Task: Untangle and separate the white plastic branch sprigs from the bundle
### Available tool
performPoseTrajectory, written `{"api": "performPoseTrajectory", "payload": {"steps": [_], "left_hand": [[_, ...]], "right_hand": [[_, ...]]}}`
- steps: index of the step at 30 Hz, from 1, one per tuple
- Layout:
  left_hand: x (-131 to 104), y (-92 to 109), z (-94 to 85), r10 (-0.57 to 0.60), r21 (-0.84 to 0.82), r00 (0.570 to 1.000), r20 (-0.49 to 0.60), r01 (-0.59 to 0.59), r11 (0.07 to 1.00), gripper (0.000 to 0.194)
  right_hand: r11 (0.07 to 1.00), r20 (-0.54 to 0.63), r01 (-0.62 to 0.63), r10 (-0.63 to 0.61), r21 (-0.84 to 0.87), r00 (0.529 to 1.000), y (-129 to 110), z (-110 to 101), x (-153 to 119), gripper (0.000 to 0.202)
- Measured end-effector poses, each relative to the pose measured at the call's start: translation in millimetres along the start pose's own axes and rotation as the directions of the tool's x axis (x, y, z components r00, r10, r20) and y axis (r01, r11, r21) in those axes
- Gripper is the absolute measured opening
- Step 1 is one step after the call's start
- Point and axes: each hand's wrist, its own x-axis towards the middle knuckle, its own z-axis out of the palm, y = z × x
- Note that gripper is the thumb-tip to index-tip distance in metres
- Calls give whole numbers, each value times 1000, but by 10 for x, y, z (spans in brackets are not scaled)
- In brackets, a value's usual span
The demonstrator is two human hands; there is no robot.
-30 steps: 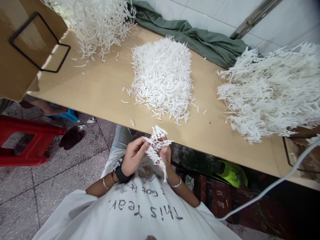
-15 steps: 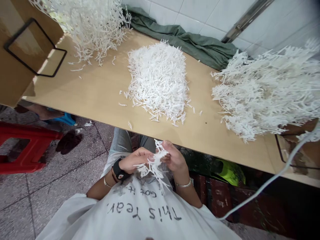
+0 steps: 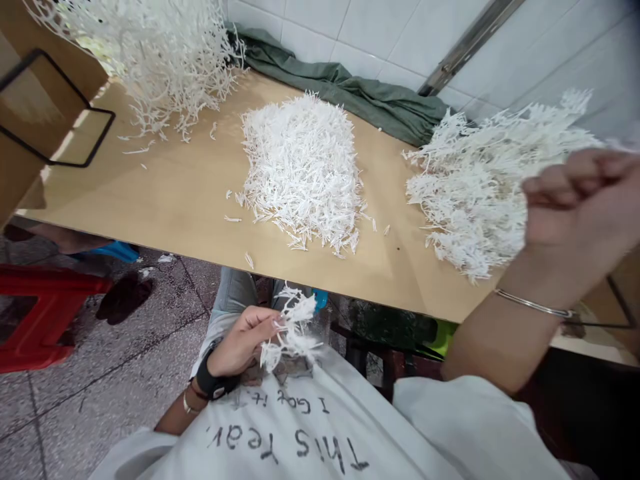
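Observation:
Low over my lap, my left hand (image 3: pixel 255 337) pinches a white, branching, coral-like plastic sprig (image 3: pixel 296 327) between thumb and fingers. A dark watch band is on that wrist. My right hand (image 3: pixel 575 190) is raised at the right, with its fingers curled closed. Whatever it may hold is hidden. It overlaps a large heap of white branching sprigs (image 3: pixel 475 180) in the view; I cannot tell if it touches them. In the middle of the table (image 3: pixel 190 187) lies a squarish pile of short white pieces (image 3: pixel 303 173).
Another tangle of white sprigs (image 3: pixel 175 67) stands at the back left, beside a cardboard box (image 3: pixel 30 133) and a black wire frame (image 3: pixel 100 137). Green cloth (image 3: pixel 340 90) runs along the tiled wall. A red stool (image 3: pixel 40 313) is on the floor at left.
My right hand has let go of the sprig and swung up and right, in front of the right heap. The left hand keeps the sprig, slightly lower and further left.

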Motion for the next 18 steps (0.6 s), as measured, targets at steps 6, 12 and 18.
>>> {"api": "performPoseTrajectory", "payload": {"steps": [6,12,18], "left_hand": [[188,176,111,137,80,986,99,-145,986,39],[224,285,140,258,291,961,96,-275,916,32],[273,305,148,457,580,889,-30,-357,732,29]], "right_hand": [[863,155,222,-169,-454,973,665,778,376,20],[904,113,364,-347,-225,931,326,1143,-225,17],[962,603,238,-269,132,751,-58,1228,-792,37]]}}
